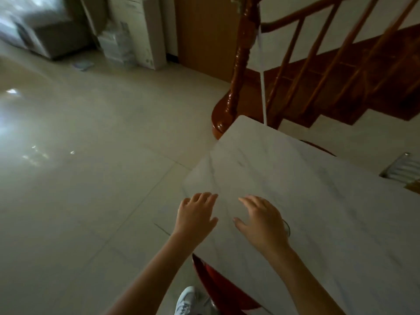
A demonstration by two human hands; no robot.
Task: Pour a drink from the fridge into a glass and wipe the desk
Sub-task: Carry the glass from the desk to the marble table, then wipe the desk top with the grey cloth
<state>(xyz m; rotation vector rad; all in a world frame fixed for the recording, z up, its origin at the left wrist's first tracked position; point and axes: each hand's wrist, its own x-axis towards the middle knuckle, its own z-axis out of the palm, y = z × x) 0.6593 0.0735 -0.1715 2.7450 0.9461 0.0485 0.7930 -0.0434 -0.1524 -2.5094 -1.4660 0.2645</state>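
Note:
A white marble-patterned desk (pixel 306 178) fills the right half of the view, its corner pointing away from me. My left hand (pixel 195 214) hovers over the desk's left edge, fingers spread, holding nothing. My right hand (pixel 261 221) is above the desk top, also open and empty. A glass (pixel 287 227) shows only as a curved rim just behind my right wrist; most of it is hidden. No fridge, drink or cloth is visible.
A red-brown wooden staircase (pixel 341 71) with a newel post (pixel 238 64) stands right behind the desk. A red chair (pixel 218 287) sits under the desk's near edge. White boxes (pixel 136 35) lean at the far wall. Glossy tile floor (pixel 79 167) lies left. A metal rack (pixel 402 167) is at right.

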